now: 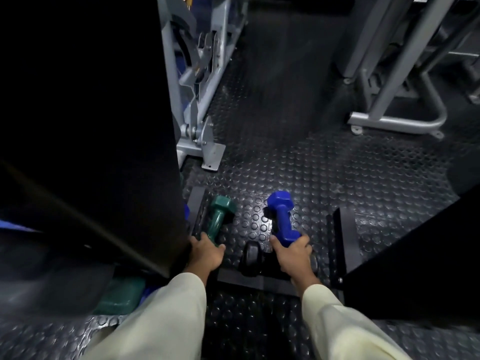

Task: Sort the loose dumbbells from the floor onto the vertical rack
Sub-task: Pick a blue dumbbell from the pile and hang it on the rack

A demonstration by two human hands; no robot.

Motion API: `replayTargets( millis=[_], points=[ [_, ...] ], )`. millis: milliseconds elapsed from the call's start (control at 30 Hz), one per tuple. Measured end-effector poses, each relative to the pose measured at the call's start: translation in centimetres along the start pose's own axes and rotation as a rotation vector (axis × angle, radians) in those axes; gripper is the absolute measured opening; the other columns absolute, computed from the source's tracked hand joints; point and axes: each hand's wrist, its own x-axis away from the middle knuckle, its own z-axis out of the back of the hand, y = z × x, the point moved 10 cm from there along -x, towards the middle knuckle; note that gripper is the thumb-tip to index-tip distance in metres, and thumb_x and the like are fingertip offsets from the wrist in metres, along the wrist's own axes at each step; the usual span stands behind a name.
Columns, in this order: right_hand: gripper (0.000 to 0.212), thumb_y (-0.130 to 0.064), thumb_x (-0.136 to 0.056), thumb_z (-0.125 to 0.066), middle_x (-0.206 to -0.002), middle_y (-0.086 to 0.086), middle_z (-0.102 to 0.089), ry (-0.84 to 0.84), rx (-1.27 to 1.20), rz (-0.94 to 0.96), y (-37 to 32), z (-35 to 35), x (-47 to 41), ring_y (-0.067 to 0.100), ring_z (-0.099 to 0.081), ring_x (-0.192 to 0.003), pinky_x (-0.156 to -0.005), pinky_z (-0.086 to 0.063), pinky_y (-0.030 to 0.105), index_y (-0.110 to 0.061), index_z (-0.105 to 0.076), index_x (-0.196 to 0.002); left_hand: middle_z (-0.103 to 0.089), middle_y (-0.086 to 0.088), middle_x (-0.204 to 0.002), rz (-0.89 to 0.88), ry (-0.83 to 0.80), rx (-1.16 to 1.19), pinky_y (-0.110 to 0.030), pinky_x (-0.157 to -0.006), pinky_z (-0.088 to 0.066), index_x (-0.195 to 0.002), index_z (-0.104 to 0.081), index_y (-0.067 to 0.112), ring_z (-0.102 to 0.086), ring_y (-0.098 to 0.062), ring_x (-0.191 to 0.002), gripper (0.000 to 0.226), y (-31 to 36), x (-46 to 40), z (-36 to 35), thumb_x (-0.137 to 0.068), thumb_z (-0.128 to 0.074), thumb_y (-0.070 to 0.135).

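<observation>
My left hand [206, 252] grips the near end of a green dumbbell [220, 213], whose far hexagonal head points away over the studded floor. In my right hand [292, 252] I hold a blue dumbbell [281, 218] by its near end, its far head raised forward. A black dumbbell [250, 258] lies on the floor between my hands, beside the black base bars [254, 280] of a stand. Another green weight [120, 297] shows partly under the dark panel at lower left.
A large black panel [91, 126] fills the left side. Another black panel [415, 268] stands at the right. Grey machine frames [202, 105] [394, 120] stand further back on the studded rubber floor [324, 172].
</observation>
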Motion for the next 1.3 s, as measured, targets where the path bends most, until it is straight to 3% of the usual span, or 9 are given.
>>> replayTargets(
  millis=[100,233,433,600,733,833,1033,1200,1300],
  points=[
    [0.091,-0.076,-0.064,-0.081,-0.118,0.01,-0.062,0.076,0.036,0.011,0.0,0.7,-0.8,0.034,-0.066,-0.101,-0.09,-0.058,0.047,-0.02,-0.043,-0.125,0.002,-0.024,-0.165,0.012,-0.028,-0.041,-0.049,-0.122,-0.03,-0.164,-0.008,0.013,-0.032,-0.045,-0.148,0.096,-0.2,-0.2,-0.9,-0.095,-0.062,0.053],
    [0.068,-0.071,-0.048,-0.083,-0.09,-0.003,-0.069,0.107,-0.069,-0.017,0.6,1.3,-1.6,0.027,-0.074,-0.074,-0.075,-0.064,0.046,-0.031,-0.053,-0.093,0.006,-0.022,-0.168,0.003,0.002,-0.078,-0.045,-0.121,-0.033,-0.164,-0.015,0.018,-0.032,-0.045,-0.148,0.088,0.2,0.0,-0.9,-0.097,-0.059,0.052],
    [0.054,-0.025,-0.071,-0.092,-0.099,-0.001,-0.068,0.005,-0.335,-0.023,0.0,1.6,-0.7,0.022,-0.073,-0.083,-0.075,-0.066,0.047,-0.021,-0.056,-0.111,0.016,-0.019,-0.168,-0.014,-0.007,-0.098,-0.048,-0.117,-0.033,-0.162,-0.025,0.017,-0.034,-0.046,-0.146,0.079,1.5,1.7,-1.3,-0.099,-0.06,0.049],
    [0.053,-0.015,-0.075,-0.09,-0.104,0.006,-0.072,-0.096,-0.46,-0.041,0.6,0.9,-0.5,0.023,-0.074,-0.087,-0.075,-0.065,0.049,-0.017,-0.053,-0.114,0.016,-0.018,-0.169,-0.057,-0.042,-0.056,-0.041,-0.118,-0.032,-0.158,-0.033,0.018,-0.034,-0.042,-0.148,0.07,1.7,3.0,-1.2,-0.1,-0.059,0.048],
    [0.05,-0.01,-0.078,-0.087,-0.105,0.006,-0.074,-0.2,-0.463,-0.015,0.5,0.9,0.8,0.024,-0.075,-0.09,-0.068,-0.06,0.041,-0.012,-0.054,-0.115,-0.021,-0.018,-0.165,-0.143,0.003,0.038,-0.039,-0.117,-0.034,-0.155,-0.041,0.016,-0.04,-0.038,-0.143,0.065,2.3,3.6,-0.1,-0.1,-0.059,0.045],
    [0.042,-0.006,-0.079,-0.085,-0.1,0.007,-0.074,-0.263,-0.489,-0.017,0.9,0.5,2.7,0.024,-0.074,-0.086,-0.07,-0.059,0.042,-0.013,-0.057,-0.11,-0.041,-0.018,-0.155,-0.17,-0.001,0.1,-0.038,-0.116,-0.036,-0.154,-0.043,0.014,-0.044,-0.035,-0.141,0.065,3.0,4.1,-0.1,-0.099,-0.06,0.045],
    [0.057,-0.021,-0.065,-0.091,-0.095,0.014,-0.071,-0.308,-0.604,-0.07,5.2,-1.0,9.8,0.029,-0.066,-0.079,-0.073,-0.052,0.044,-0.013,-0.06,-0.112,-0.047,-0.016,-0.156,-0.152,-0.041,0.348,-0.038,-0.118,-0.036,-0.156,-0.042,0.012,-0.046,-0.033,-0.142,0.067,2.2,5.8,-1.1,-0.102,-0.055,0.049],
    [0.041,-0.001,-0.082,-0.08,-0.104,0.017,-0.073,-0.398,-0.699,-0.097,7.8,-1.1,14.1,0.03,-0.068,-0.088,-0.085,-0.054,0.049,-0.008,-0.059,-0.117,-0.049,0.012,-0.142,-0.302,-0.112,0.58,-0.024,-0.108,-0.034,-0.159,-0.035,0.025,-0.046,-0.009,-0.133,0.083,3.9,8.4,-2.2,-0.09,-0.07,0.057],
    [0.047,0.002,-0.078,-0.082,-0.103,0.021,-0.072,-0.454,-0.629,-0.094,8.1,0.3,15.2,0.037,-0.068,-0.088,-0.089,-0.053,0.058,-0.008,-0.059,-0.118,-0.046,0.012,-0.147,-0.366,-0.234,0.544,-0.027,-0.113,-0.034,-0.16,-0.03,0.036,-0.047,-0.011,-0.135,0.104,5.9,9.5,-3.5,-0.075,-0.084,0.06]
  ],
)
